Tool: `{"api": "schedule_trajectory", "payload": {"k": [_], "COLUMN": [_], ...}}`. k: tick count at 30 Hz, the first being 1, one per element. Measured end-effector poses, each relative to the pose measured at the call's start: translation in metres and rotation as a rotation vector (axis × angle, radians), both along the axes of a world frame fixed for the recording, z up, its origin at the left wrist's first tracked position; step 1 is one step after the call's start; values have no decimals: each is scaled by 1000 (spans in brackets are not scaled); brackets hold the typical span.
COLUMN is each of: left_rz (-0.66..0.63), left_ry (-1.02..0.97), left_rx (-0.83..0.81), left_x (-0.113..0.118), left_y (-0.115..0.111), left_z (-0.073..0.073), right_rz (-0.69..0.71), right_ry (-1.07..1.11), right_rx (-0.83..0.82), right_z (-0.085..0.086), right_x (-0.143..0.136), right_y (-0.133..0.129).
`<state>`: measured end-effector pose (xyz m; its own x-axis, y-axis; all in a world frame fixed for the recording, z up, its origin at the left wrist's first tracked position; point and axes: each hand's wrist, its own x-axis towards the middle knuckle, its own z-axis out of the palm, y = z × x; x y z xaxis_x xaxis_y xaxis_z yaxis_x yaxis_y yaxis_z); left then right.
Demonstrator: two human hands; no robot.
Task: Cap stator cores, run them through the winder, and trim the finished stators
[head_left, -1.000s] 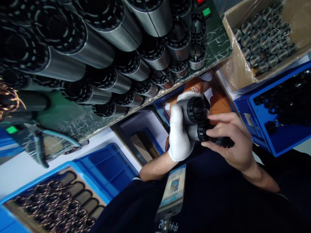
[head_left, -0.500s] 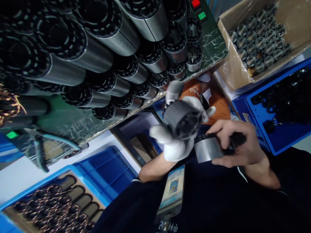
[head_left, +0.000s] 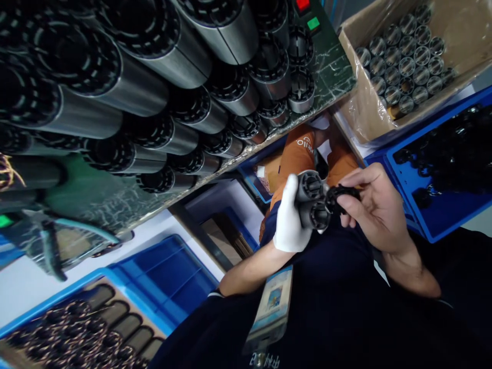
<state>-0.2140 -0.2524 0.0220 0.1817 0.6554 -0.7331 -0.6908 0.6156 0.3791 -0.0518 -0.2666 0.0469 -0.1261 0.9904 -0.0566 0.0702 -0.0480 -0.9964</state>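
My left hand (head_left: pixel 290 225), in a white glove, is closed around two grey stator cores held side by side. The upper stator core (head_left: pixel 309 185) and the lower stator core (head_left: pixel 317 215) turn their slotted open ends toward my right hand. Bare-skinned, my right hand (head_left: pixel 380 215) pinches a black toothed plastic end ring (head_left: pixel 341 198) between thumb and fingers. That ring is right beside the open ends of the cores; whether it touches them I cannot tell.
Many metal cores with black end rings (head_left: pixel 200 110) stand on the green bench (head_left: pixel 92 192), with pliers (head_left: pixel 49 241) at its left. A carton of metal rings (head_left: pixel 357 110) and a blue bin of black parts (head_left: pixel 434 233) are right. Wound coils (head_left: pixel 77 328) fill a lower-left tray.
The metal core that was in my right hand is no longer there; my left hand now grips two cores. My right hand has risen slightly, bringing a black ring to their ends.
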Motion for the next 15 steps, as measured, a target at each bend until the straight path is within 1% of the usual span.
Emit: {"api": "schedule_trajectory", "payload": {"k": [2,5,8,10,12,15], "left_rz": [30,44,38,38,31,-12], "left_ry": [40,79,158,219,253,261], "left_rx": [141,265,412,495,526,518], "left_x": [-1,-4,-6,-7,-8,-11], "left_y": [-4,-9,-13,-14,-16,-18], "left_z": [3,3,-1,-6,-10,-16], "right_rz": [3,-80,-115,-113,-118,-111], "right_ry": [-35,-204,-309,-341,-377,-426], "right_rx": [34,194,380,461,491,491], "right_z": [5,10,11,12,13,13], "right_x": [0,-5,-13,-16,-17,-12], "right_y": [2,6,10,12,14,13]}}
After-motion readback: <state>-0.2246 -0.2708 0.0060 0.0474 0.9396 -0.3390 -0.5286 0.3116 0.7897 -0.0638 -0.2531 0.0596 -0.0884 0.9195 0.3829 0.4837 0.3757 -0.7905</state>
